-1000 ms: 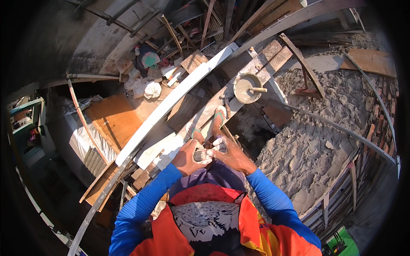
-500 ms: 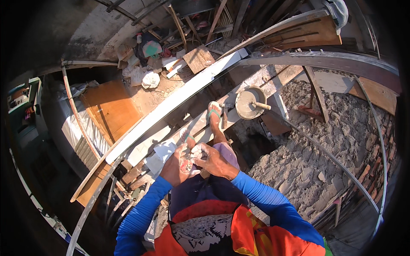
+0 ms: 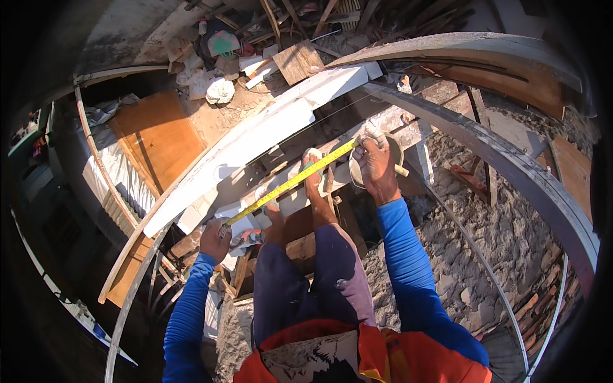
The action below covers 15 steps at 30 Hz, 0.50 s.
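A yellow tape measure (image 3: 290,183) is stretched between my two hands, slanting up from lower left to upper right. My left hand (image 3: 216,241) is closed around its lower end beside the white board; the fingers largely hide what lies inside. A red and grey object (image 3: 248,238) shows right next to that hand, and I cannot tell if it is part of the tape's case. My right hand (image 3: 375,159) pinches the upper end of the blade, above a bucket (image 3: 397,150) that it partly covers. The blade passes over my sandalled feet.
A long white board (image 3: 268,137) runs diagonally past my hands. My feet stand on planks above dark gaps. A curved metal beam (image 3: 485,143) crosses at right, over rough grey rubble (image 3: 447,249). An orange-brown wooden panel (image 3: 159,137) lies at left; scrap and timber lie at the back.
My hands were together before my lap around a red, roundish thing; now they are far apart with the yellow blade drawn out. My right hand moved up and right, my left to the left.
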### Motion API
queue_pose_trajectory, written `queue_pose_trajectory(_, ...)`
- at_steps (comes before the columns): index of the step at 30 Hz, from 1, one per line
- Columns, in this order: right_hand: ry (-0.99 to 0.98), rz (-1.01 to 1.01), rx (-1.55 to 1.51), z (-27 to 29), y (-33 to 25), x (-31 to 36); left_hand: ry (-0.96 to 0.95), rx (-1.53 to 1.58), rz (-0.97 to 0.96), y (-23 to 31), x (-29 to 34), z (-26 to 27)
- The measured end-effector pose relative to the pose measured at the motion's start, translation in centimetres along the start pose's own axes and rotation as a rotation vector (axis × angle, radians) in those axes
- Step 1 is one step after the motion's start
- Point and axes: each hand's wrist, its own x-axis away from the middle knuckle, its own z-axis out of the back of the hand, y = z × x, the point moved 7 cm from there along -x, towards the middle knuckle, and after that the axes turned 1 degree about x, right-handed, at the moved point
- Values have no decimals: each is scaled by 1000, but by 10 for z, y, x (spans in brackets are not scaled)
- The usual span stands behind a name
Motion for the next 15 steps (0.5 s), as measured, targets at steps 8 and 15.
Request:
queue_pose_trajectory(8,-62,72,461,21,26,-30,207,-72,144,-58,-95,33)
queue_pose_trajectory(15,-181,-219,1434,85,148,139,60,-203,215,-66,-312,-11)
